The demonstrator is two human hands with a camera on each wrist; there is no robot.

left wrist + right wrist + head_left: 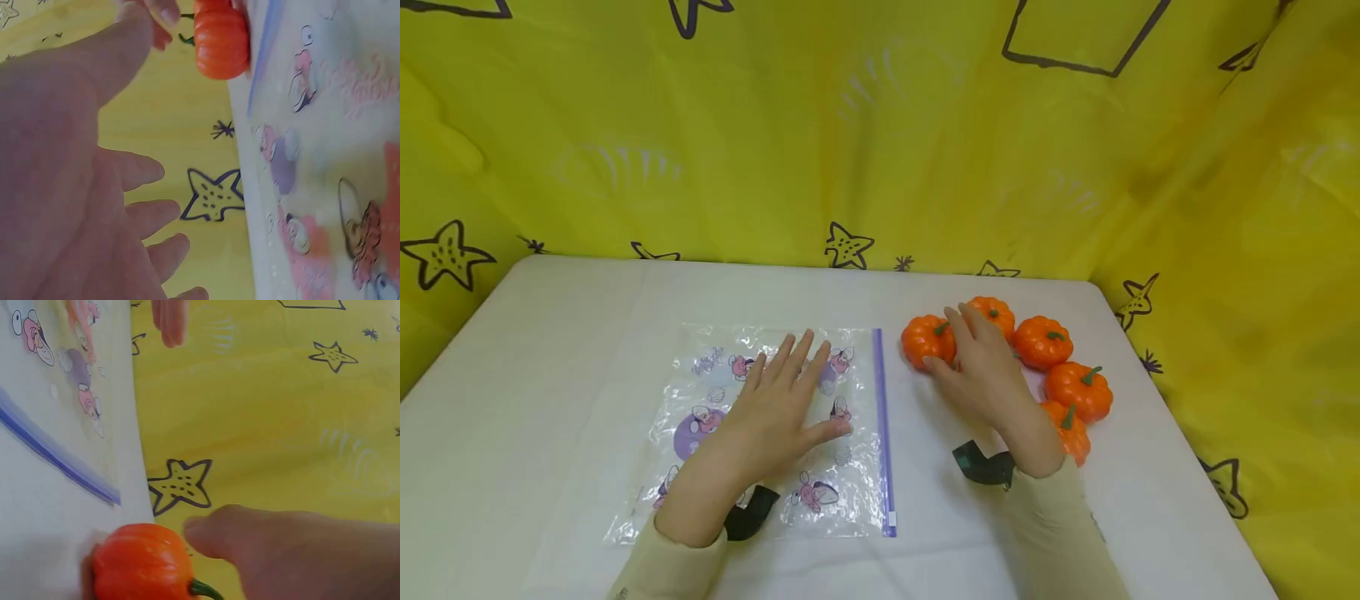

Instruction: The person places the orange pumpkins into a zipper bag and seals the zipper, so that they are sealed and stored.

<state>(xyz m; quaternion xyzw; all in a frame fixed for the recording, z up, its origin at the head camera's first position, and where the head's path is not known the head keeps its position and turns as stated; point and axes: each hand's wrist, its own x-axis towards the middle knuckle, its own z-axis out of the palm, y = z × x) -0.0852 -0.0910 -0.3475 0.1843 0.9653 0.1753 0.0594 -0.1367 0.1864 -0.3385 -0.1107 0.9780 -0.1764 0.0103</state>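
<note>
A clear plastic zip bag [857, 508] with purple and pink cartoon prints lies flat on the table, its purple slider strip [883, 417] to the right. Over it my left hand [775, 417] is held with straight, spread fingers, gripping nothing; the left wrist view shows its palm apart from the bag. My right hand [985, 375] is at the group of orange toy pumpkins, thumb and fingers apart. Nearest its thumb is the leftmost pumpkin [921, 340], seen below the thumb in the right wrist view [140, 562]. Whether the fingers touch a pumpkin is hard to tell.
More pumpkins sit in a curve around the right hand: one behind [996, 310], others to the right [1042, 343], [1078, 393] and near the wrist [1067, 433]. A white-covered table [587, 333] backs onto a yellow curtain [737, 150] with starfish drawings.
</note>
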